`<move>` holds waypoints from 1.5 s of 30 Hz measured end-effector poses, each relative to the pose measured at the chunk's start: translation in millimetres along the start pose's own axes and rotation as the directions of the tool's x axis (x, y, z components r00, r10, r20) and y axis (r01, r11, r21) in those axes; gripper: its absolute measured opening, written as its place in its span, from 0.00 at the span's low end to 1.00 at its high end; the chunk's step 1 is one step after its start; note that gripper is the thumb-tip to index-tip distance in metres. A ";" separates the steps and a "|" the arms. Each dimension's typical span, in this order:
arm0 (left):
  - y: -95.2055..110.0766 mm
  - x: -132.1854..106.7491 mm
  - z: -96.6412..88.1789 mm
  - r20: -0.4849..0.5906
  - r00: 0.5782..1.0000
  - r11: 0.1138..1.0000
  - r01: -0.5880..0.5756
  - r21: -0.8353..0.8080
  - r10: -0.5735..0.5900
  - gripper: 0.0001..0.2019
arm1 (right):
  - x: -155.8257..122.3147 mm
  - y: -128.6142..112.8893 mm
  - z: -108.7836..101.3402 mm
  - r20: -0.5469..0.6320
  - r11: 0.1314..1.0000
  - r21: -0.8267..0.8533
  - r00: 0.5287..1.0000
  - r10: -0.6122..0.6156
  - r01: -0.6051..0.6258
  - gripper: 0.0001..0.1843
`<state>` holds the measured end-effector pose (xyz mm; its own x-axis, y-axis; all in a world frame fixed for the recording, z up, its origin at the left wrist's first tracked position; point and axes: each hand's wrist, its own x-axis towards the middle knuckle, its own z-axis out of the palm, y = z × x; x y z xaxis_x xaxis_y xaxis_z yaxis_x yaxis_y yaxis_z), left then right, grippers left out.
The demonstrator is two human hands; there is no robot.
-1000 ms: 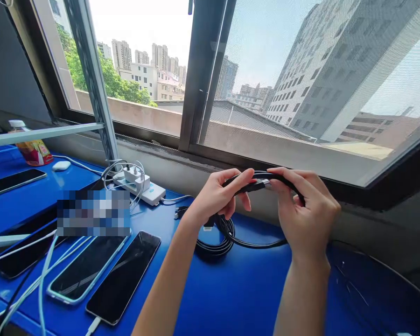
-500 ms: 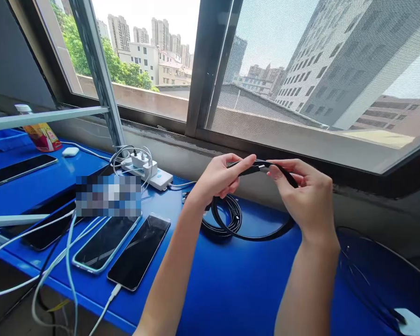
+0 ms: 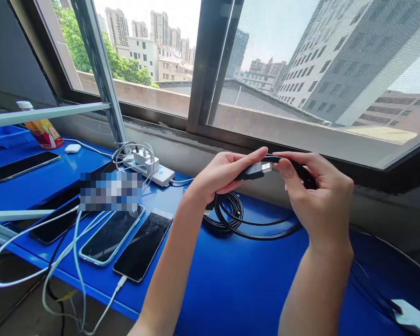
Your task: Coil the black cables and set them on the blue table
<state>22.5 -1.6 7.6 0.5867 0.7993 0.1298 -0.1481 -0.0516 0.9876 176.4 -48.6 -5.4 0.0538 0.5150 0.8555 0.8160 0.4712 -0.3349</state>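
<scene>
Fingers (image 3: 255,156) of both hands pinch a black cable's silver-tipped plug (image 3: 257,170), held level, tip pointing right, above the blue desk (image 3: 231,280).

No readable text anywhere in view

The packet (image 3: 44,132) at the far left of the desk (image 3: 231,289) carries red and yellow print, but it's too small and soft to make out a single word. The white power strip (image 3: 150,170) shows a small bluish mark on its top, not legible. The phones (image 3: 143,245) lie with dark screens, nothing displayed. A pixelated patch (image 3: 111,191) covers whatever sits beside the strip. The plug (image 3: 257,170) pinched between the left hand (image 3: 224,175) and right hand (image 3: 318,196) bears no marking that can be read. The buildings (image 3: 336,60) beyond the window show no signs.
</scene>
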 end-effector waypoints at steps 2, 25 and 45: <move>-0.8 1.9 2.7 -0.054 0.999 0.999 0.008 -0.045 -0.010 0.23 | -0.7 -1.5 -0.5 -0.008 0.998 -0.050 1.000 -0.024 0.024 0.17; -6.9 1.7 2.5 0.077 0.997 0.998 -0.023 0.051 0.019 0.12 | -2.4 2.4 10.1 -0.029 0.978 0.194 0.996 0.087 -0.079 0.11; -69.8 28.1 -70.7 -0.284 0.943 0.766 0.309 0.564 -0.171 0.10 | -19.2 63.4 86.8 0.517 0.925 0.043 0.800 0.304 -0.379 0.17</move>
<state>-6.9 66.7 -64.0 0.3525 0.9330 -0.0720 0.5170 -0.1301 0.8460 177.2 33.5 -77.3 -0.0063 0.9254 0.3789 0.7095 0.2711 -0.6505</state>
